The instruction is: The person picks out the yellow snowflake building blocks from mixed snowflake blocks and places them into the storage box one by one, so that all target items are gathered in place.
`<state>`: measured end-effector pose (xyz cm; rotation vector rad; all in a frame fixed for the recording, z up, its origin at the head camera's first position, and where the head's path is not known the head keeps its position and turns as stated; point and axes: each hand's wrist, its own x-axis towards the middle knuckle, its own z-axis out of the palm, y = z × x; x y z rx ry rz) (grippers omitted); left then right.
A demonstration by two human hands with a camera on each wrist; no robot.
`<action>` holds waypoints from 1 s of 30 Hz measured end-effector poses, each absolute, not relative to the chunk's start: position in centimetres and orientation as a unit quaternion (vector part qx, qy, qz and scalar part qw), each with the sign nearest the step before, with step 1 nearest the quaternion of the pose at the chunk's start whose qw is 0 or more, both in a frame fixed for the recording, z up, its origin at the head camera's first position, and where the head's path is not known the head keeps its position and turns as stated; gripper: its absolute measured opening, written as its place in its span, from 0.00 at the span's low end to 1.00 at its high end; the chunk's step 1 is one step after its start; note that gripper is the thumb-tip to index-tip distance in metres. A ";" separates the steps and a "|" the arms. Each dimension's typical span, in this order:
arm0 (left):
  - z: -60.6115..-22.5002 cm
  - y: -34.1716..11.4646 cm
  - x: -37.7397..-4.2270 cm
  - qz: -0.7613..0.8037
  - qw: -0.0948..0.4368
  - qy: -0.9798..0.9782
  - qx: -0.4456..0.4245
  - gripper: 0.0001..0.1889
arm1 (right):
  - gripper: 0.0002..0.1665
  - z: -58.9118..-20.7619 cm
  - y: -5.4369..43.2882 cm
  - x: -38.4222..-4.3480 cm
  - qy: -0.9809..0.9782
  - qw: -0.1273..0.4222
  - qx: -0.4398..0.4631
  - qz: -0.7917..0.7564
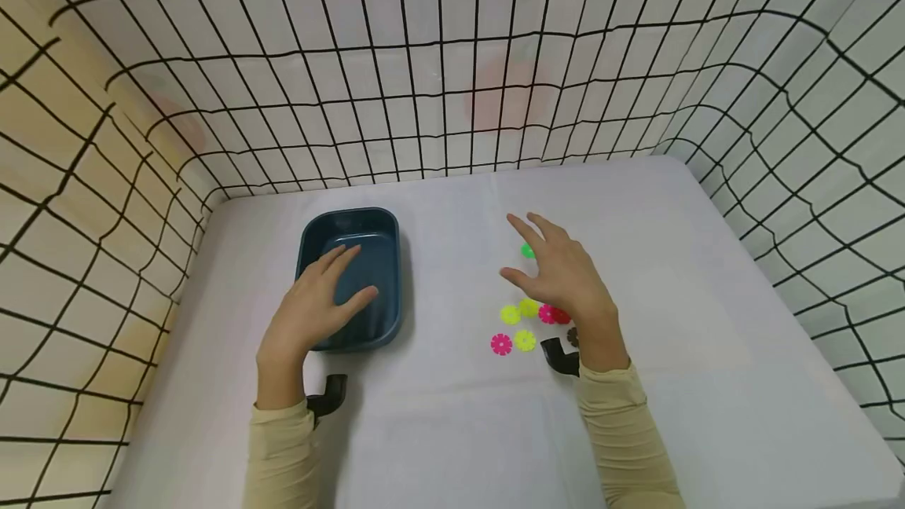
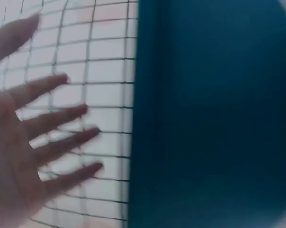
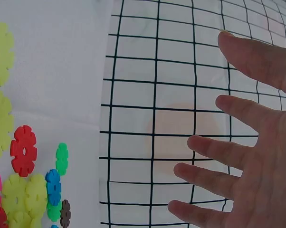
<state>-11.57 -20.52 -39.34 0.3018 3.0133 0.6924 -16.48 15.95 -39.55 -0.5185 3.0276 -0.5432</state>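
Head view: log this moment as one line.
left hand: empty, over blue tray | right hand: empty, near colored discs | discs: lying on white tabletop

We see a dark blue tray (image 1: 384,258), a white table (image 1: 452,430), black mounts (image 1: 327,396) and plain beige sleeves (image 1: 625,430). We count yellow, pink, red, green, blue and brown among the discs (image 1: 511,315). We find the mesh (image 1: 444,93) a black grid, the pale sheeting (image 1: 424,69) faintly blotched pink.

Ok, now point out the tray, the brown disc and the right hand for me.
Tray (image 1: 373,261): head view, on its bare inner floor.
Brown disc (image 3: 65,213): right wrist view, on the middle of its face.
Right hand (image 1: 563,269): head view, on its back.
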 end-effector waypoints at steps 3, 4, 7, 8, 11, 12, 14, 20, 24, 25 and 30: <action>-40.3 -21.5 -12.1 0.284 0.023 0.953 0.104 0.39 | 0.49 -39.4 16.5 -16.1 0.972 0.017 -0.156 -0.174; -40.8 -21.9 -12.3 0.305 0.015 0.947 0.101 0.38 | 0.49 -39.4 16.7 -16.0 0.973 0.016 -0.153 -0.174; -42.0 -23.0 -12.9 0.363 -0.031 0.928 0.075 0.35 | 0.49 -39.2 17.3 -15.6 0.973 0.010 -0.148 -0.174; -42.4 -23.3 -13.0 0.389 -0.046 0.918 0.064 0.34 | 0.48 -39.2 17.4 -15.5 0.974 0.008 -0.148 -0.174; -43.6 -24.0 -13.5 0.450 -0.078 0.889 0.023 0.34 | 0.48 -39.0 17.9 -15.3 0.973 0.006 -0.148 -0.175; -43.9 -24.3 -13.5 0.466 -0.079 0.881 0.008 0.34 | 0.48 -39.0 18.0 -15.3 0.973 0.006 -0.150 -0.178; -44.5 -24.9 -13.4 0.485 -0.070 0.872 -0.019 0.34 | 0.47 -39.0 18.1 -15.5 0.971 0.005 -0.154 -0.183; -45.0 -26.7 -11.7 0.553 -0.011 0.829 -0.084 0.33 | 0.47 -38.5 17.9 -16.5 0.969 0.000 -0.165 -0.185; -45.3 -27.0 -11.3 0.595 0.008 0.795 -0.114 0.31 | 0.47 -38.1 18.3 -16.6 0.969 -0.002 -0.165 -0.185; -45.4 -27.1 -11.3 0.598 0.011 0.793 -0.117 0.30 | 0.47 -38.1 18.6 -16.5 0.969 0.000 -0.164 -0.184; -46.0 -26.9 -11.5 0.602 0.010 0.791 -0.107 0.29 | 0.46 -38.0 20.3 -16.0 0.973 0.014 -0.139 -0.185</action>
